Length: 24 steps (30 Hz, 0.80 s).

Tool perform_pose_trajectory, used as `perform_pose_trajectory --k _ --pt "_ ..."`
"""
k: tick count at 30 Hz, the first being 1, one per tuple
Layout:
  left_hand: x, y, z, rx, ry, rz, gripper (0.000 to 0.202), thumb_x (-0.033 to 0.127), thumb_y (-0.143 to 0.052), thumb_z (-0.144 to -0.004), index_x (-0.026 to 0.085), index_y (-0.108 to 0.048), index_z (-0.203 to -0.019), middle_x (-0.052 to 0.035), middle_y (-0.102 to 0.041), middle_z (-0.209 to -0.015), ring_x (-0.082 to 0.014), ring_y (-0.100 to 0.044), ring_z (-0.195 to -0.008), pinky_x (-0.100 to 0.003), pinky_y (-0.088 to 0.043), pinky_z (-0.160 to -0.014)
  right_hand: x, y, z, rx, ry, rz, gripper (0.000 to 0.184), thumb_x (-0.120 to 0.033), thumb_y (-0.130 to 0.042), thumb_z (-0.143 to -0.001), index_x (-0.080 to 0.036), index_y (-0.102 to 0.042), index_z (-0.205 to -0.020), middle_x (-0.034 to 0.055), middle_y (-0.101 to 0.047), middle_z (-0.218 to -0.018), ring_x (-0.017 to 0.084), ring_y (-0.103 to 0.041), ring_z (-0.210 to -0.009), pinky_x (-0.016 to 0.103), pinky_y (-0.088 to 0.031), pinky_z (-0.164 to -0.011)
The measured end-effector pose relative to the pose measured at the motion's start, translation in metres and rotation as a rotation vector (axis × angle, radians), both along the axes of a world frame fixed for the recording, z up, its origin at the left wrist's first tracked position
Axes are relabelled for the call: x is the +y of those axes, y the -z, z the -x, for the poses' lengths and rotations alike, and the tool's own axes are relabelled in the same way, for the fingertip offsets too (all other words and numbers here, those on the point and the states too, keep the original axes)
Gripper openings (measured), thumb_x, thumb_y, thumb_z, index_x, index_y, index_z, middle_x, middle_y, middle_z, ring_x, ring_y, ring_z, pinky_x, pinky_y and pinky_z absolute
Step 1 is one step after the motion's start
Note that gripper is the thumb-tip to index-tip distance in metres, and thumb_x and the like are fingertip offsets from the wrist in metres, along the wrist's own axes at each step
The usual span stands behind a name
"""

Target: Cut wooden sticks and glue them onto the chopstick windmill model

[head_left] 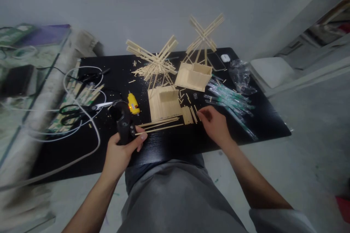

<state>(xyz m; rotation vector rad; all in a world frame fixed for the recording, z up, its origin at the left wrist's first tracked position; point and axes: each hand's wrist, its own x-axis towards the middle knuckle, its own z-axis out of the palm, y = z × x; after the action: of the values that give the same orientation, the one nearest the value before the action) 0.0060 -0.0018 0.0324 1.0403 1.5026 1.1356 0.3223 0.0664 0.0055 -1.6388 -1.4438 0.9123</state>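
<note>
My left hand (pixel 123 149) is closed around a black hand tool (pixel 124 125) with a curved head; its exact kind is unclear. Between the thumb and fingers of that hand is also the end of a long thin wooden stick (pixel 164 129). Two more long sticks lie just beyond it. My right hand (pixel 214 123) is pinched at the right end of a row of short wooden sticks (pixel 187 115), its fingertips at one short stick. Behind the row stands a windmill-like stick model (pixel 165 107) with crossed blades, and a second similar model (pixel 195 76) stands farther back.
A yellow glue gun (pixel 132 103) lies left of the nearer model. Black-handled scissors (pixel 79 111), white cables (pixel 95 134) and bundled sticks are at the left. Plastic-wrapped packs (pixel 229 98) and a clear bag (pixel 242 76) lie right. Stick offcuts are scattered behind the models.
</note>
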Motion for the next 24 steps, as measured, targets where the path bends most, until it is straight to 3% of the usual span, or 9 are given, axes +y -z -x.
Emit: perform_pose_trajectory --k 2,8,13,15,18,21,24 --pt "0.001 -0.003 0.004 0.016 -0.02 -0.034 0.026 0.039 -0.087 -0.084 0.017 -0.073 -0.092 0.002 -0.062 -0.068 -0.0132 -0.054 -0.061 -0.029 -0.046 -0.064 0.016 0.003 -0.006 -0.132 0.02 -0.018 0.014 -0.031 -0.074 -0.088 -0.022 -0.065 -0.095 0.0077 -0.074 -0.096 0.024 -0.068 -0.086 0.045 -0.055 -0.091" --pt "0.008 -0.017 0.007 0.101 -0.074 -0.125 0.025 0.039 -0.085 -0.086 0.018 -0.072 -0.085 0.0008 -0.064 -0.072 -0.014 -0.057 -0.067 -0.028 -0.049 -0.068 0.039 0.019 -0.005 -0.401 -0.038 0.017 0.021 -0.008 -0.065 -0.087 -0.018 -0.065 -0.105 0.01 -0.073 -0.09 0.027 -0.069 -0.088 0.042 -0.053 -0.089" --pt "0.018 -0.026 0.01 0.168 -0.085 -0.161 0.029 0.043 -0.086 -0.083 0.016 -0.074 -0.081 -0.0026 -0.071 -0.079 -0.014 -0.06 -0.065 -0.027 -0.052 -0.062 0.028 0.002 0.0 -0.461 -0.124 -0.054 0.023 -0.005 -0.049 -0.096 -0.013 -0.067 -0.108 0.0203 -0.071 -0.108 0.032 -0.068 -0.103 0.048 -0.051 -0.099" --pt "0.021 -0.03 0.009 0.212 -0.083 -0.171 0.029 0.044 -0.086 -0.082 0.017 -0.076 -0.082 -0.0022 -0.072 -0.077 -0.015 -0.063 -0.066 -0.027 -0.054 -0.063 0.018 -0.01 0.009 -0.428 -0.192 -0.102 0.022 -0.01 -0.047 -0.102 -0.015 -0.068 -0.108 0.0179 -0.07 -0.113 0.029 -0.068 -0.106 0.045 -0.052 -0.1" --pt "0.025 -0.038 0.005 0.291 -0.068 -0.22 0.028 0.045 -0.086 -0.081 0.019 -0.078 -0.083 -0.0021 -0.076 -0.081 -0.0179 -0.069 -0.072 -0.03 -0.059 -0.071 -0.002 -0.021 0.035 -0.313 -0.347 -0.16 0.01 -0.019 -0.06 -0.104 -0.021 -0.07 -0.105 0.0073 -0.074 -0.107 0.021 -0.071 -0.101 0.033 -0.056 -0.095" --pt "0.029 -0.047 -0.003 0.407 0.007 -0.335 0.023 0.044 -0.083 -0.086 0.021 -0.08 -0.088 -0.0012 -0.081 -0.089 -0.0201 -0.075 -0.082 -0.032 -0.062 -0.082 -0.015 -0.017 0.067 0.067 -0.558 -0.153 0.008 -0.02 -0.065 -0.103 -0.022 -0.072 -0.105 0.0047 -0.08 -0.108 0.019 -0.076 -0.101 0.03 -0.058 -0.093" --pt "0.033 -0.054 -0.009 0.535 0.144 -0.447 0.019 0.041 -0.077 -0.093 0.022 -0.08 -0.095 0.0004 -0.082 -0.093 -0.0182 -0.076 -0.083 -0.029 -0.06 -0.079 -0.017 -0.005 0.088 0.109 -0.577 -0.148 0.006 -0.018 -0.073 -0.099 -0.022 -0.074 -0.103 0.0022 -0.082 -0.099 0.018 -0.079 -0.092 0.028 -0.059 -0.086"
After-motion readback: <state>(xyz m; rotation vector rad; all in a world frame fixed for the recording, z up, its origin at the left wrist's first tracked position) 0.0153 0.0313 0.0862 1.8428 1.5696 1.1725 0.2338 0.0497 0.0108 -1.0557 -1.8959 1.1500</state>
